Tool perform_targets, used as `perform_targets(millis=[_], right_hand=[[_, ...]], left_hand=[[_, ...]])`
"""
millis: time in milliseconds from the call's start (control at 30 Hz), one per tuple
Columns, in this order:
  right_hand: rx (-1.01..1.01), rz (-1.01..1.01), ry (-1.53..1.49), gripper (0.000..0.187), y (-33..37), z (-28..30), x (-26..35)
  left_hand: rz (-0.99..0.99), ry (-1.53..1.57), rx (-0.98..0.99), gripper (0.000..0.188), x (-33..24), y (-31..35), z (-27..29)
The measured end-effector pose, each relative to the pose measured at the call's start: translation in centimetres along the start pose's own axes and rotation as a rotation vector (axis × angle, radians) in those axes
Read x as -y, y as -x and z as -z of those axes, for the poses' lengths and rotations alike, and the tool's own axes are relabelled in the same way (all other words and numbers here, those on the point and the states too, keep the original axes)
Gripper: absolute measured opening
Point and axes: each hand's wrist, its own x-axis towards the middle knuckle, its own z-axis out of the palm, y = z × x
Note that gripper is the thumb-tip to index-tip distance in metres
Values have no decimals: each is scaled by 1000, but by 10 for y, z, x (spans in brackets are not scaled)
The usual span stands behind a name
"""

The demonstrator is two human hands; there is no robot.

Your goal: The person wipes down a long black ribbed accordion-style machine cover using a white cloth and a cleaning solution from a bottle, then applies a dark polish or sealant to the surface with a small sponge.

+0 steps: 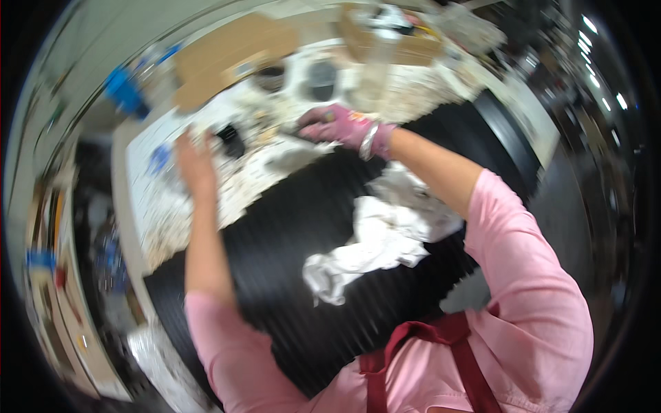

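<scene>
My right hand (339, 128), in a pink glove, is closed over the far side of the table. A dark, thin thing at its fingertips is too blurred to name. My left hand (196, 164) is bare, its fingers stretched out above the littered white tabletop (141, 199). Beside it lies a small black object (232, 141). Under my forearms, a large black ribbed cylinder (296, 234) lies across the near side of the table. Crumpled white cloths (385, 230) rest on top of it.
At the back are a flat piece of brown cardboard (231, 51), a round dark container (321, 77), a clear bottle (377, 69) and an open cardboard box (420, 51) with things in it. A blue object (124, 93) stands by the far left edge. Shelving (58, 296) is at left.
</scene>
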Motion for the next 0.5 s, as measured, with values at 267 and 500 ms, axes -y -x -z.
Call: perform_targets(millis=[267,500], right_hand=[[-321,-199,-477,40,208,71,14],[-802,-234,-401,36,309,191,-42]], left_hand=[[-221,390,638,38,-196,82,55],[-735,115,967,65,-316,208,58]])
